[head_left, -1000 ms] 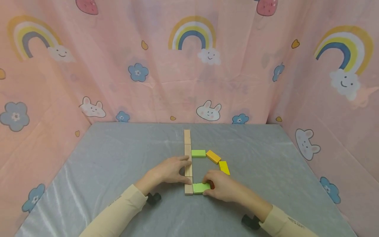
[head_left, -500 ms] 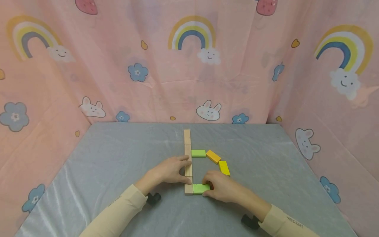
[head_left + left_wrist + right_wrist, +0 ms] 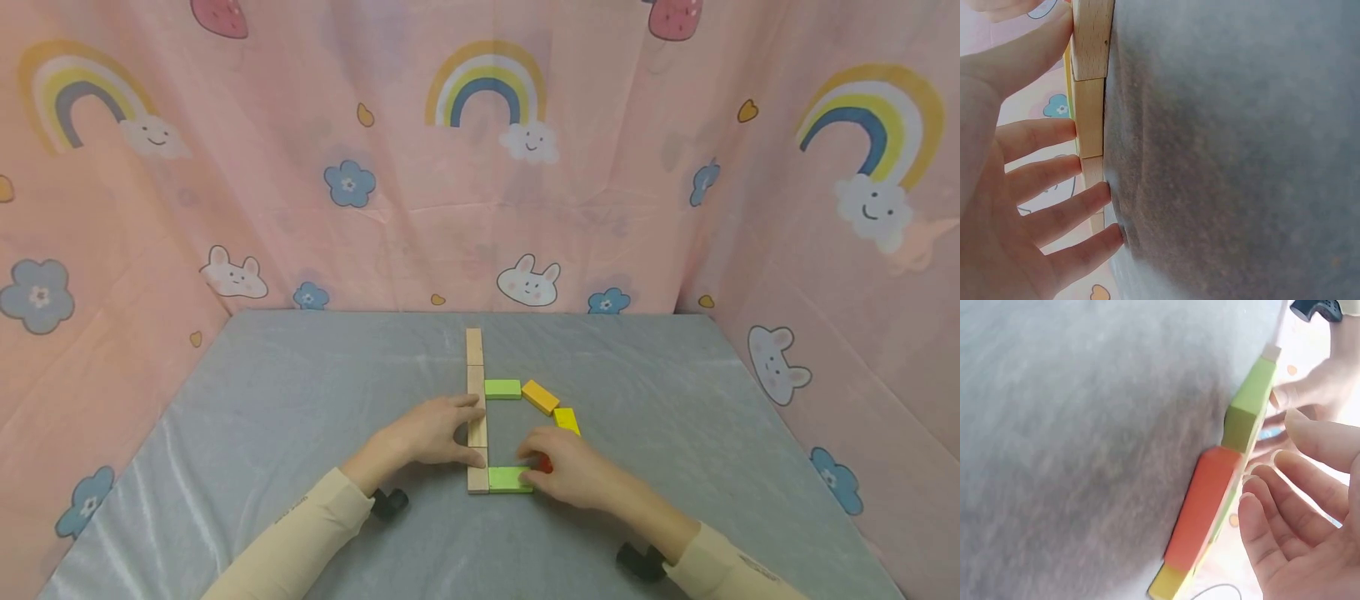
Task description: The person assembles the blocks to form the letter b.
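Note:
Several plain wooden blocks lie end to end in a straight row. Against that row rests my left hand, fingers spread and fingertips touching the wood. A light green block extends right from the row's near end, and a red block lies between it and a yellow block. In the head view my right hand covers most of the red block. The right wrist view shows this hand's fingers loosely bent beside the blocks, holding nothing. An orange block and a second green block continue the curve.
Grey cloth covers the table under the blocks. A pink patterned curtain encloses the back and both sides. Dark wrist cameras sit under both wrists.
My right hand has let go of the near green block, its fingers shifting slightly right and uncovering more of it and some red. The left hand stays where it was.

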Demonstrator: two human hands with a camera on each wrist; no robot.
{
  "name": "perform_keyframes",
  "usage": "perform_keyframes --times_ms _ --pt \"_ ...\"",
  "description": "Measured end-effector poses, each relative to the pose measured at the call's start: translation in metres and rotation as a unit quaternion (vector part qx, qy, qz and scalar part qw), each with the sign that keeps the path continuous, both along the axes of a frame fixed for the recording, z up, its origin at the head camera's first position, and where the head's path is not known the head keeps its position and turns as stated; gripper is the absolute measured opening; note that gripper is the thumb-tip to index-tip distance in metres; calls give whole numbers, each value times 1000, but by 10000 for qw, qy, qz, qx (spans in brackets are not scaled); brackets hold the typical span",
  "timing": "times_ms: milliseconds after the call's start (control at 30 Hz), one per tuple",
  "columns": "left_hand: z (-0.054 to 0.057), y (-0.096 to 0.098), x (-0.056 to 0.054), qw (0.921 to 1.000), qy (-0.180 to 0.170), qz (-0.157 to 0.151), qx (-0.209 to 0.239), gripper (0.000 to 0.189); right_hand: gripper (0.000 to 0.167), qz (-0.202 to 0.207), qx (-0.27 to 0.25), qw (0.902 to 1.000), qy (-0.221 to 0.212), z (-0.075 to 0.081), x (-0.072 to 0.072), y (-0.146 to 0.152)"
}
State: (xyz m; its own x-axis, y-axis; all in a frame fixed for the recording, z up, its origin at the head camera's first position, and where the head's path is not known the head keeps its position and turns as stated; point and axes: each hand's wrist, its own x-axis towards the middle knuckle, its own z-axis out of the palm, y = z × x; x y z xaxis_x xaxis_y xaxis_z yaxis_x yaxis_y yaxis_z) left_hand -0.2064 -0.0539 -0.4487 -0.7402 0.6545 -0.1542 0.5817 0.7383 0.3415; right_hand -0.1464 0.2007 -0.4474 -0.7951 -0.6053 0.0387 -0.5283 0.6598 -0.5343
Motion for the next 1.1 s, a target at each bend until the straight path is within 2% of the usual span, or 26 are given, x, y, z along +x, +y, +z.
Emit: perform_keyframes --times_ms 167,633,800,1100 --pt "0 0 0 10000 -64 31 -2 80 19 -135 57 9999 56 4 0 7" --pt "-1 0 1 10000 -16 6 -30 80 23 -898 298 9954 148 14 2 26" --pt "-2 0 0 10000 -21 25 -37 80 25 -982 310 9946 153 12 3 33" --pt "-4 0 -1 10000 -32 19 4 79 28 -1090 553 9924 -165 5 2 38"
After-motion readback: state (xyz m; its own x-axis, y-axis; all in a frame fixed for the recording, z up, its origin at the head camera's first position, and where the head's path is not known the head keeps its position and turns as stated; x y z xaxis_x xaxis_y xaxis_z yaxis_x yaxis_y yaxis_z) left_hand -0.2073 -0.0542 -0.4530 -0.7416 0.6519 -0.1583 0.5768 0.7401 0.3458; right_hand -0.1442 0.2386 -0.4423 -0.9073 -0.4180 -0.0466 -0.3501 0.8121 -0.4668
